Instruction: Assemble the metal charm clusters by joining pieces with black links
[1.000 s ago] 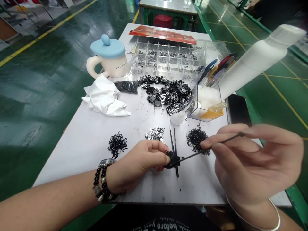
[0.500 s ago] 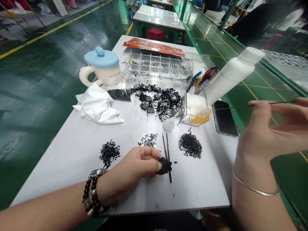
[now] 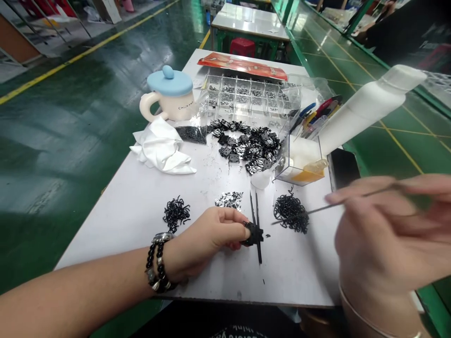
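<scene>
Matt white surface; soft white cloth; clear glossy plastic compartment box; glazed cream mug under a smooth matt blue lid; black hinge piece and hinge plates with metallic sheen; thin rod dark metal; white bottle matt plastic.

Left hand low in pinch, right hand aloft.

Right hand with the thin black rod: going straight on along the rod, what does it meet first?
Probably the small black flat part pinched in the left hand, beyond the thin black rod; depth unclear.
</scene>
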Available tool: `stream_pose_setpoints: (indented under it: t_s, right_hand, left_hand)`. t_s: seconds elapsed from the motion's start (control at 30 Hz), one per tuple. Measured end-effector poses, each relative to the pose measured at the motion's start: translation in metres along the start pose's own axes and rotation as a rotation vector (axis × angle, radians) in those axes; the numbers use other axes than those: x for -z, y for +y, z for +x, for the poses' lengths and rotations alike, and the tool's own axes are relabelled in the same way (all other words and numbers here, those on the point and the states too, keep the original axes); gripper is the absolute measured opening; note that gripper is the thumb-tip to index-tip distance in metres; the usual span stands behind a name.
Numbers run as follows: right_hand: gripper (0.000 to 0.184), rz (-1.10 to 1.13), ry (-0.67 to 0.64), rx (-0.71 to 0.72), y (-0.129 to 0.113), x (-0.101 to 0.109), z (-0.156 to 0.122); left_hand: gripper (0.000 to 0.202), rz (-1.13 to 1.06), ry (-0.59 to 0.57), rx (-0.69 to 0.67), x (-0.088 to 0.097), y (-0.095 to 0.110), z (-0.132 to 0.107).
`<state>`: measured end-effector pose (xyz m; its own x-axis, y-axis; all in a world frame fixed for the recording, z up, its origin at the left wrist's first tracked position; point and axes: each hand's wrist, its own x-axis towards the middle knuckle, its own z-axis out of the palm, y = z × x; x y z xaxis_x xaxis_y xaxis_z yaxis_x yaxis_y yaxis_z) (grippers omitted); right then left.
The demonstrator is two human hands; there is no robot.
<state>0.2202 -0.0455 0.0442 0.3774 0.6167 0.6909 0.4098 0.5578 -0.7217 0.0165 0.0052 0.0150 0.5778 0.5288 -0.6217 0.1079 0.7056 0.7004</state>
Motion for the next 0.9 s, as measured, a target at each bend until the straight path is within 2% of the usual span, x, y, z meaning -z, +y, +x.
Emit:
stream_pose_setpoints:
  t_s: [0.1, 0.17, 0.33, 0.6, 0.73, 0.9]
  right_hand:
    - [0.049, 0.1, -0.17, 0.115, -0.002, -0.02, -0.012]
    - [0.047, 0.143, -0.189, 0.146, 0.001, -0.025, -0.015]
    - [0.047, 0.142, -0.25, 0.11, 0.003, -0.023, -0.016]
    - [0.042, 0.188, -0.137, 0.184, 0.007, -0.024, -0.015]
    - [0.044, 0.153, -0.027, 0.221, 0.011, -0.025, -0.015]
    - [0.045, 0.103, -0.051, 0.184, 0.011, -0.027, -0.018]
  left_hand:
    - [0.018, -0.009, 0.002, 0.002, -0.001, 0.0, 0.001]
    - [0.018, -0.005, 0.001, 0.003, -0.001, 0.001, 0.001]
    - [0.021, 0.001, -0.016, 0.03, 0.0, 0.003, 0.003]
    - [0.02, 0.002, -0.022, 0.036, 0.001, 0.002, 0.002]
    - [0.022, 0.012, -0.021, 0.036, 0.002, 0.001, 0.004]
    - [0.02, 0.023, -0.055, 0.03, 0.002, 0.001, 0.003]
